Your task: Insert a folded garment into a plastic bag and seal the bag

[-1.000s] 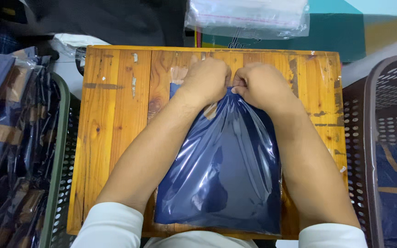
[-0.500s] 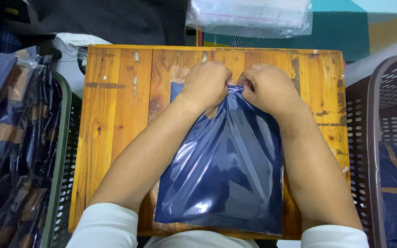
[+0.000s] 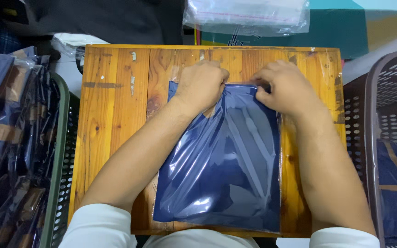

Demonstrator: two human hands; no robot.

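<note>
A clear plastic bag with a folded navy garment inside (image 3: 228,170) lies flat on a small wooden table (image 3: 116,115). My left hand (image 3: 201,85) presses on the bag's top edge near its left corner. My right hand (image 3: 285,87) pinches the same top edge further right, fingers curled over the seal strip. Both forearms run down either side of the bag.
A green basket (image 3: 56,183) at the left holds several bagged navy garments. A grey-brown perforated basket (image 3: 382,138) at the right holds more navy fabric. A stack of clear empty bags (image 3: 246,14) lies beyond the table's far edge.
My right hand has slid rightward along the bag's top edge, away from my left hand, and the bag lies flatter and wider at the top.
</note>
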